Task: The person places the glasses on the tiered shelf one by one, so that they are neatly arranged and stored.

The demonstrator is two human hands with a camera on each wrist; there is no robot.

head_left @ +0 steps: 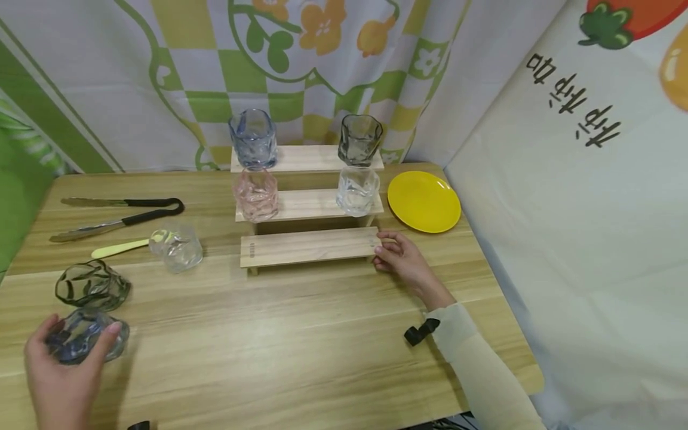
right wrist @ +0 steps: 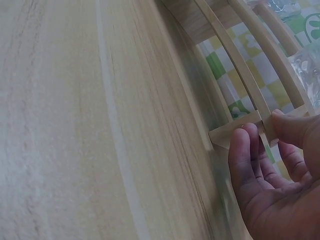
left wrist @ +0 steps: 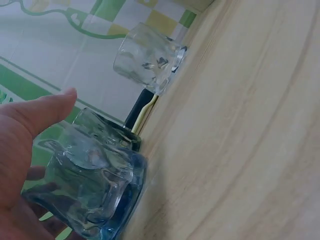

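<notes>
At the far left of the wooden table [head_left: 258, 358], near its front edge, I see the person's left hand [head_left: 61, 376] holding a blue-tinted glass [head_left: 77, 335]. The fingers curve round the far side of the glass, while the thumb stretches along the near side; from the left wrist camera I see the thumb standing slightly off the wall. The base of the glass is close to the tabletop, though I cannot tell whether it touches.

Just behind it I make out a dark green glass [head_left: 97, 292]. Farther back, metal tongs [head_left: 150, 216] with black handles lie spread, their bend toward the right. In front of them a pale yellow utensil [head_left: 120, 248] points at a clear tumbler [head_left: 183, 254], its far end showing through the glass.

At the centre I see a three-tier wooden rack [head_left: 309, 248]. On its top tier are a blue glass [head_left: 254, 143] at the left and a grey glass [head_left: 360, 143] at the right; on the middle tier, a pink glass [head_left: 257, 197] at the left and a clear glass [head_left: 357, 194] at the right.

The right hand [head_left: 403, 263] pinches the right end of the lowest tier between thumb and fingers. Behind that hand, farthest right on the table, I see a round yellow plate [head_left: 424, 203].
</notes>
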